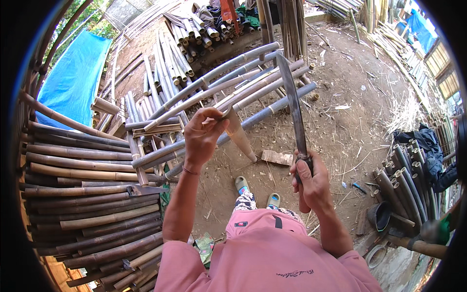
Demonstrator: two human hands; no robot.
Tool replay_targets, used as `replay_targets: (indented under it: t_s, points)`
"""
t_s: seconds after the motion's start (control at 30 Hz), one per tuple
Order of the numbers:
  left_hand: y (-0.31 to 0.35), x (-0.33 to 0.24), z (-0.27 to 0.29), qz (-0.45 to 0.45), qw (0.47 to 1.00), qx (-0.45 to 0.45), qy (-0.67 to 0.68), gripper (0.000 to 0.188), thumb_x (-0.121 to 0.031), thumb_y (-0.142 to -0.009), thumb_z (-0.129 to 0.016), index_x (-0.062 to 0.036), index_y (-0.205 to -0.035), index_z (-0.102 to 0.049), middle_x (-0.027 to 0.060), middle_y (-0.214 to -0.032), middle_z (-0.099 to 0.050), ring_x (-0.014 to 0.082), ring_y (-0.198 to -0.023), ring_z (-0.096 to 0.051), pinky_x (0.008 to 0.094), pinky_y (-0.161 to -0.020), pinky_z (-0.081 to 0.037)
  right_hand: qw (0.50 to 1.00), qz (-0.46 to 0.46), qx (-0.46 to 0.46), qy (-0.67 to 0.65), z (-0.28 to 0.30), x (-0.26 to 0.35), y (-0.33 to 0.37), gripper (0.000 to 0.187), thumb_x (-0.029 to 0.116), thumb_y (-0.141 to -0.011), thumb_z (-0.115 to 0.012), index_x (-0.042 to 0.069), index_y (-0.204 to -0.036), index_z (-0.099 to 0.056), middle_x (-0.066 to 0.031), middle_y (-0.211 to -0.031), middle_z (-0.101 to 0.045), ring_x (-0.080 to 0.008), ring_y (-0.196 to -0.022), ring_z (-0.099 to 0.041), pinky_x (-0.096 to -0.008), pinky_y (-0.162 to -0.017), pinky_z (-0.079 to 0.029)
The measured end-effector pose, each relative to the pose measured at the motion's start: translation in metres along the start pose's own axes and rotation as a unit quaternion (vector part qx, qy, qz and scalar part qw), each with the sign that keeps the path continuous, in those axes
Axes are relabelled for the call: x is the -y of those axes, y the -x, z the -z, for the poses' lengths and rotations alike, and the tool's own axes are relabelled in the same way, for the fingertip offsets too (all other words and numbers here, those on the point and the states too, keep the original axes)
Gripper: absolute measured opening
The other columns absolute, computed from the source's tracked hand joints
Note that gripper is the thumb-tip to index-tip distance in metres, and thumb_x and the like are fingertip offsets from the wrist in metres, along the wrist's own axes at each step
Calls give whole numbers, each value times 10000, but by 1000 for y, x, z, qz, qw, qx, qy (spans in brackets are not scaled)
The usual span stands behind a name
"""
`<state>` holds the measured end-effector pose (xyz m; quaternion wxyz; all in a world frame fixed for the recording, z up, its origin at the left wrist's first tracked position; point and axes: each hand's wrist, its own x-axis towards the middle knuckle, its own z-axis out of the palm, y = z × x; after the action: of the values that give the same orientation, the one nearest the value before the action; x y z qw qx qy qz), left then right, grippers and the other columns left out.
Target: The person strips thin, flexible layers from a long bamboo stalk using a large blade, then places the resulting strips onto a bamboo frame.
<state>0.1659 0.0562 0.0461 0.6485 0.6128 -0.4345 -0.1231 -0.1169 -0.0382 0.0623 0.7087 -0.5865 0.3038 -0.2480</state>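
Note:
My right hand (pixel 314 181) is wrapped round the handle of a machete (pixel 294 102). The long dark blade points up and away, its tip over the far end of a bamboo frame (pixel 214 131). In my left hand (pixel 202 136), thumb and fingers pinch the top of a bamboo piece (pixel 239 137). This pale tan piece slants down, its lower end close to the ground beside a flat wooden block (pixel 277 157). Blade and bamboo are apart.
Bamboo poles lie stacked at the left (pixel 107 209), where a handsaw (pixel 146 190) rests. Cut tubes pile up (pixel 170 63) beyond the frame. A bamboo bundle (pixel 406 180) stands at the right, near a dark bucket (pixel 378 216). A blue tarp (pixel 73 78) hangs far left.

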Motion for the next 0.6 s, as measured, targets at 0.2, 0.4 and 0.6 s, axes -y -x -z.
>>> replay_targets:
  t_s: [0.2,0.4,0.6]
  points:
    - [21,-12,-9,49,996,29,71,299,126,-809,-668,-35,-1047,-585,16,-1019,-580,98,-955,-591,263,-874,-504,997,11,22,73,-2,-3,7,466,334,-965,-569,-18,-1247,-450,-34,-771,-584,-84,-620,-573,-249,-538,-474]
    - [38,-19,-6,57,994,43,82,322,139,-794,-671,-47,-1042,-585,23,-1038,-568,112,-991,-589,294,-930,-495,983,41,84,156,-13,7,8,479,369,-969,-552,-15,-1236,-452,-41,-757,-585,-81,-580,-558,-236,-517,-467]
    - [45,-19,-5,53,998,22,2,298,107,-801,-689,-43,-1039,-591,26,-1042,-572,112,-981,-610,270,-886,-525,976,41,114,180,-31,15,5,488,403,-955,-560,-3,-1211,-474,-76,-743,-587,-141,-598,-569,-290,-543,-464]
